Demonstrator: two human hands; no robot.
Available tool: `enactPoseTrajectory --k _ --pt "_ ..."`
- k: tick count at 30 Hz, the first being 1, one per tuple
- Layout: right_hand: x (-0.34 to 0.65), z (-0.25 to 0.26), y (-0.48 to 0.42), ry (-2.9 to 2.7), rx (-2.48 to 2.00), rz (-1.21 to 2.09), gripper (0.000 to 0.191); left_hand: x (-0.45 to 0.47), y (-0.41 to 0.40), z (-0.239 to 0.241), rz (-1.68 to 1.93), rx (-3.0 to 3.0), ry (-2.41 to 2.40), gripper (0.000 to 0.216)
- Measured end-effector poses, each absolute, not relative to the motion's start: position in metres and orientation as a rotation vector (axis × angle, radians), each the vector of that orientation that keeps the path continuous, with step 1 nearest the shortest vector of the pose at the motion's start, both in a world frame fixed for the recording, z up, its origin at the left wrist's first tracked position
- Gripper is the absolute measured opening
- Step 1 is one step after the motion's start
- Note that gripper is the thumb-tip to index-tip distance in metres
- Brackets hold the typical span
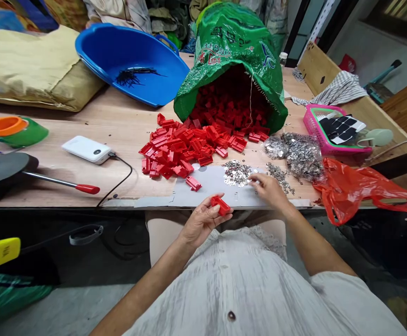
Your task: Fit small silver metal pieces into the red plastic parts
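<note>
My left hand [203, 219] is closed on a small red plastic piece [220, 205], held just off the table's front edge. My right hand [268, 189] rests on the grey sheet [210, 179], fingertips pinched at the edge of a small heap of tiny silver metal parts [236, 172]. What the fingertips hold, if anything, is too small to see. A pile of red plastic pieces [185, 147] spills from a green woven sack [234, 42] lying on its side. One loose red piece [193, 183] lies on the sheet.
A blue basin [129, 60] with dark bits stands at the back left. A white power bank [87, 149] with cable, a red-tipped rod [63, 183], a clear bag of metal parts [297, 151], a pink basket [329, 128] and a red plastic bag [360, 191] surround the work spot.
</note>
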State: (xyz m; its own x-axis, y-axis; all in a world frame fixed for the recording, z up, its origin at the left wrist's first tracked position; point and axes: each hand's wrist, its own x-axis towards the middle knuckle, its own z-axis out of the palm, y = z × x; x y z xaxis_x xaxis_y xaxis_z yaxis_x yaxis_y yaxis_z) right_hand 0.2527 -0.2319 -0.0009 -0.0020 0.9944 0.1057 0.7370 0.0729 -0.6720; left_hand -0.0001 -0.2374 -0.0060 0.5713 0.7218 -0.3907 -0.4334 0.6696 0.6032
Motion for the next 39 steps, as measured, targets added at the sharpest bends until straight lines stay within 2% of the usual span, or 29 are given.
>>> enactPoseTrajectory --k 2,4,7,13,19,23,30,34,39 --pt "0.278 -0.005 -0.218 -1.798 -1.956 0.294 0.020 -0.002 -0.237 -0.004 0.686 0.454 0.640 0.053" --pt "0.295 -0.009 -0.207 -1.849 -2.091 0.170 0.021 -0.004 -0.238 -0.003 0.669 0.441 0.638 0.060" --pt "0.303 -0.013 -0.196 -1.961 -2.166 0.143 0.021 -0.005 -0.238 -0.002 0.666 0.432 0.658 0.065" --pt "0.302 -0.015 -0.187 -2.056 -2.178 0.144 0.017 -0.007 -0.237 0.000 0.670 0.366 0.623 0.062" --pt "0.309 -0.017 -0.190 -1.872 -2.168 0.030 0.019 -0.008 -0.237 -0.003 0.651 0.304 0.583 0.060" --pt "0.308 -0.013 -0.197 -1.772 -1.989 0.147 0.017 -0.008 -0.238 -0.004 0.654 0.270 0.564 0.061" --pt "0.245 0.014 -0.233 -1.663 -1.536 0.653 0.019 -0.003 -0.239 -0.002 0.664 0.305 0.553 0.064" --pt "0.207 0.022 -0.249 -1.826 -1.315 0.648 0.013 0.001 -0.241 0.000 0.709 0.351 0.580 0.047" --pt "0.197 0.015 -0.247 -2.040 -1.145 0.508 0.017 0.002 -0.243 0.000 0.732 0.379 0.594 0.047"
